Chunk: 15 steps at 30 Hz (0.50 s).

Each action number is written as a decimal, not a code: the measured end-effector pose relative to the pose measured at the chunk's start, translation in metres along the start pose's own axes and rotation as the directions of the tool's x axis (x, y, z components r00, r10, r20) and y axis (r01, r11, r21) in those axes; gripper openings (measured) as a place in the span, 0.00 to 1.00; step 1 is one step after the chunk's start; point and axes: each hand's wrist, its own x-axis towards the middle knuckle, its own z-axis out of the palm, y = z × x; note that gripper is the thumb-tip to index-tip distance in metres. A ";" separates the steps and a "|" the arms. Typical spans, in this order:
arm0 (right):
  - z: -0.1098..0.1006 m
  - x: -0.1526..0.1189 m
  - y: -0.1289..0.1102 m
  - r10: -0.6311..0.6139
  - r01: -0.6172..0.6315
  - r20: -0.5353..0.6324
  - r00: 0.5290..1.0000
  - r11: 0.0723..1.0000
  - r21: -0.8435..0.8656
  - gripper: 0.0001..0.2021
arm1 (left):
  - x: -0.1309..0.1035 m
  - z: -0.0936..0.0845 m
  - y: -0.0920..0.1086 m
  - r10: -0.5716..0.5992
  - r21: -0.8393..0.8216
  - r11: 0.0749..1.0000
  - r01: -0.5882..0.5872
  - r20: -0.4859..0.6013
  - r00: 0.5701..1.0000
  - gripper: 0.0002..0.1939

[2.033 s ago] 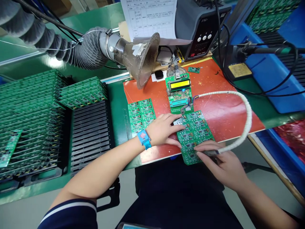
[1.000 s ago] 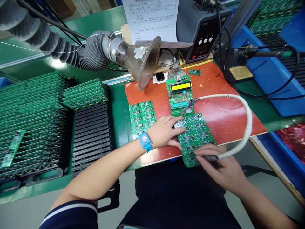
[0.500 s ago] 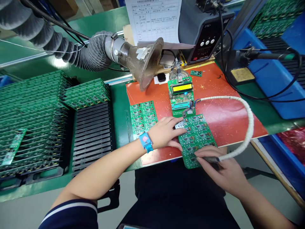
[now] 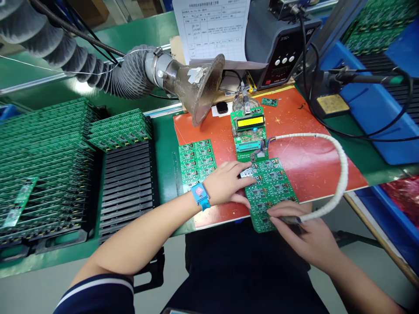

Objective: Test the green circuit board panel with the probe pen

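Observation:
A green circuit board panel (image 4: 271,183) lies on the red mat, its near end jutting past the table edge. My left hand (image 4: 231,181), with a blue strap at the wrist, rests along the panel's left side, fingers spread and touching it. In my right hand (image 4: 304,231) a dark probe (image 4: 290,219) is pinched between thumb and fingers, its tip hidden at the panel's lower right. A white wrapped cable (image 4: 342,170) loops from the probe to a programmer board (image 4: 248,137) with a lit yellow display, just beyond the panel.
Another board panel (image 4: 196,161) lies left on the red mat (image 4: 307,126). Black racks (image 4: 127,187) hold upright boards farther left. A fume extractor hood (image 4: 204,87) hangs over the mat's back. A soldering station (image 4: 283,52) and blue bin (image 4: 366,104) stand right.

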 end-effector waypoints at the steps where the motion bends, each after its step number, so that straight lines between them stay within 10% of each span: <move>1: 0.000 0.000 0.000 0.000 0.000 0.002 1.000 1.000 0.001 0.07 | 0.000 0.000 0.000 -0.001 -0.003 1.000 0.001 0.003 1.000 0.37; 15: 0.001 0.001 0.000 0.013 -0.013 -0.012 1.000 1.000 0.002 0.06 | 0.000 -0.001 0.000 -0.010 -0.007 1.000 0.011 0.041 0.999 0.37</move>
